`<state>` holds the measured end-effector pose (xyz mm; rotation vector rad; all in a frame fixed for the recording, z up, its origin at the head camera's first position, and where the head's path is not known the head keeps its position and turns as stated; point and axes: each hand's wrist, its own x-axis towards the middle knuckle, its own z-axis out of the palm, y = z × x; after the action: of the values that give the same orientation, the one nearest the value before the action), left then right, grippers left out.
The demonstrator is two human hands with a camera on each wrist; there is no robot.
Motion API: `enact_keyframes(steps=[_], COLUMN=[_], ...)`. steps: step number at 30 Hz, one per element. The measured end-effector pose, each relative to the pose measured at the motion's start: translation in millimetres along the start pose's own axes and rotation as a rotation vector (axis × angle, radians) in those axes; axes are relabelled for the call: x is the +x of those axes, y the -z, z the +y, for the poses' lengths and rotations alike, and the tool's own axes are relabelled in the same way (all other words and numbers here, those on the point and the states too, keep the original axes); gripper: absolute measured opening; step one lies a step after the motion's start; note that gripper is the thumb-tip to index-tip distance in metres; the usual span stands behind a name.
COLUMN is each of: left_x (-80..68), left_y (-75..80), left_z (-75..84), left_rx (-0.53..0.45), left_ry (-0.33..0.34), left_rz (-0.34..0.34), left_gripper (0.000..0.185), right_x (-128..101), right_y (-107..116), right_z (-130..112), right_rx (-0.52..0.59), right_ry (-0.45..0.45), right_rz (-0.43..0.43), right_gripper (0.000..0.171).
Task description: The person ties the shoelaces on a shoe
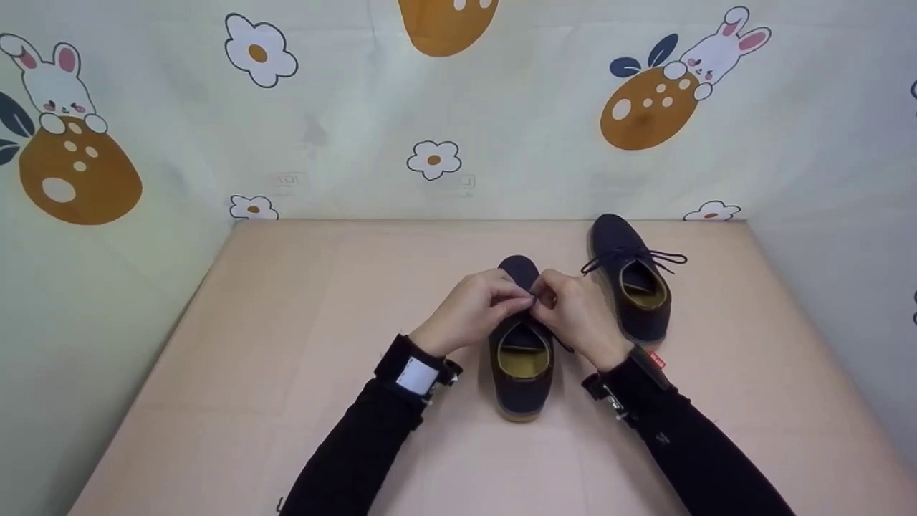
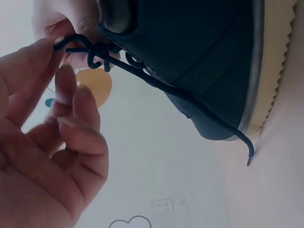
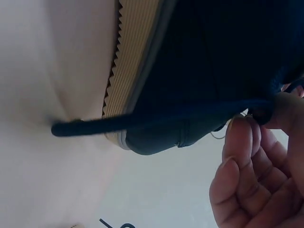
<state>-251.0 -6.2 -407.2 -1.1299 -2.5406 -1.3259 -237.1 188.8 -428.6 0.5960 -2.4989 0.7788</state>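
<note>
Shoelace [image 2: 156,84], dark navy, is mid-tie on the near navy shoe [image 1: 521,358], which stands toe-away near the middle of a beige table [image 1: 286,344]. A small knot or first crossing seems to be formed over the tongue, seen close in the left wrist view, but no finished bow shows; one lace end hangs loose down the shoe's side past its tan ribbed sole [image 3: 130,61]. So the tying looks begun and not completed. A second navy shoe [image 1: 634,283] sits just to the right and further back, its lace spread loose and untied.

Left hand [image 1: 473,308] pinches the lace at the knot between thumb and forefinger, other fingers loosely curled. Right hand [image 1: 577,315] meets it over the tongue, fingertips pinching the other strand taut.
</note>
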Motion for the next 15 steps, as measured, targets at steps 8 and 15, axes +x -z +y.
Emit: enact_keyframes(steps=[8, 15], left_x=[1.3, 2.1], left_y=[-1.4, -11.4], left_z=[-12.2, -19.0], left_rx=[-0.002, -0.105], left_ry=[0.233, 0.327], left_rz=[0.141, 0.064], left_gripper=[0.014, 0.023], right_x=[-5.2, -9.4], right_y=[-7.8, -10.9], right_z=[4.1, 6.1], right_rx=[0.031, 0.049], right_ry=[-0.002, 0.075], right_rz=[0.083, 0.135], right_gripper=[0.011, 0.014])
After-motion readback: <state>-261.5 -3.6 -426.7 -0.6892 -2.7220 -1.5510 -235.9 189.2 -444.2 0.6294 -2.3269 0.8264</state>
